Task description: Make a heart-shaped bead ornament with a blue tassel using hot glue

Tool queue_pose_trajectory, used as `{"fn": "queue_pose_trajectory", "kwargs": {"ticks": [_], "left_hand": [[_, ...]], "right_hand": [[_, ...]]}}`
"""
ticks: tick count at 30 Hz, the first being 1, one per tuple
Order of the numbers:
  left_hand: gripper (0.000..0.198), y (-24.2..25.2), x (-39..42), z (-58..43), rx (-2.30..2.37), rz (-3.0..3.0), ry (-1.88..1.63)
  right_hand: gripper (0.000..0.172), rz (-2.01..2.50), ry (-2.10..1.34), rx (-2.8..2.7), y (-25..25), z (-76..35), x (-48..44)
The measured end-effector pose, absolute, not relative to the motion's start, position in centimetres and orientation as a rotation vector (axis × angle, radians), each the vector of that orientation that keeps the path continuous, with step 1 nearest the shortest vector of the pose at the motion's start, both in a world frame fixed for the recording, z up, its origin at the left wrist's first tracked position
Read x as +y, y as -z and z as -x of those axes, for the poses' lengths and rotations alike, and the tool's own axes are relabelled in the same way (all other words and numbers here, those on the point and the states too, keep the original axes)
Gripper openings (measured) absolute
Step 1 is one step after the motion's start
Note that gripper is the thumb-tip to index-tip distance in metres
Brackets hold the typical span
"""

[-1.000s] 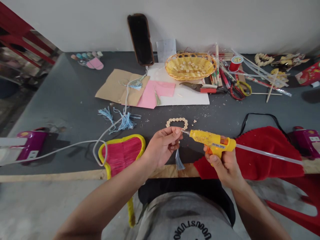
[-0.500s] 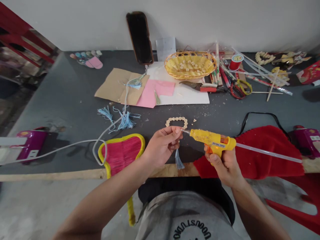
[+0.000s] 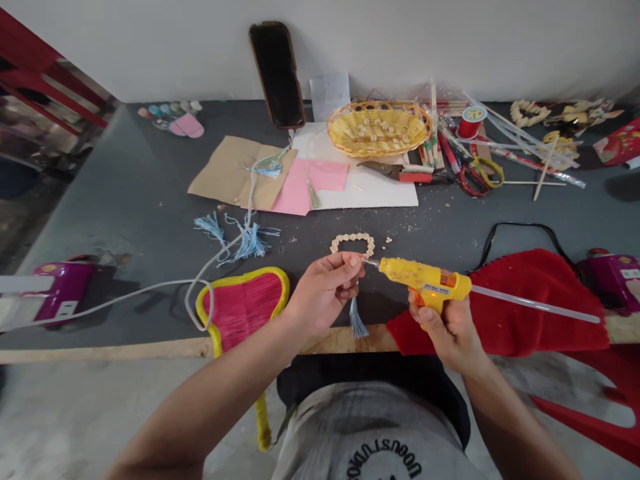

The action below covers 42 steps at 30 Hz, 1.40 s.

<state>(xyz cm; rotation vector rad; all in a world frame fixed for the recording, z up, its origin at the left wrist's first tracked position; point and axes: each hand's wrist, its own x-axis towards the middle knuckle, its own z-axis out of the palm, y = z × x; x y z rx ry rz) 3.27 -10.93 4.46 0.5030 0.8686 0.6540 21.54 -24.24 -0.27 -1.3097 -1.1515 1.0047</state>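
My left hand [image 3: 330,287] is closed, thumb and fingertips pinching a small part of a beaded piece. Its pale beaded loop [image 3: 353,238] arches above my fingers, and a blue tassel [image 3: 358,320] hangs below them. Whether loop and tassel join behind the fingers is hidden. In my right hand [image 3: 447,327] is a yellow hot glue gun [image 3: 420,279], fingers wrapped round its handle near the orange trigger. The metal nozzle points left and meets, or nearly meets, my left fingertips. A clear glue stick [image 3: 537,305] sticks out of its back.
Near my left arm lies a pink fan-shaped piece with yellow edging [image 3: 245,303]; a white cord [image 3: 193,287] crosses it. Blue tassels [image 3: 250,241] lie beyond. Further back are a yellow basket [image 3: 380,137], pliers [image 3: 400,172] and scissors [image 3: 480,179]. Red cloth [image 3: 535,303] spreads at right.
Both hands, the glue gun and the beaded piece hold nearly the same position. Only a slight shift of the whole view shows.
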Motion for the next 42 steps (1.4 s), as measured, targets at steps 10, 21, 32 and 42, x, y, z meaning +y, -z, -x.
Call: {"fn": "queue_pose_trajectory", "kwargs": {"ticks": [10, 21, 32, 42], "left_hand": [[0.029, -4.5, -10.9, -3.4, 0.879, -0.491, -0.667], [0.028, -4.4, -10.9, -3.3, 0.891, -0.529, -0.673], [0.026, -3.9, -10.3, -2.3, 0.950, -0.715, -0.748], [0.007, -3.5, -11.7, 0.4, 1.251, -1.341, -0.656]], "right_hand": [[0.043, 1.301, -1.028, -1.117, 0.4, -21.5, -24.3], [0.035, 1.317, -1.047, -1.102, -0.1, -21.5, -24.1], [0.023, 1.194, -1.101, -0.983, -1.8, -23.0, -23.4], [0.028, 1.841, -0.675, -1.032, -1.9, -30.1, -20.5]]}}
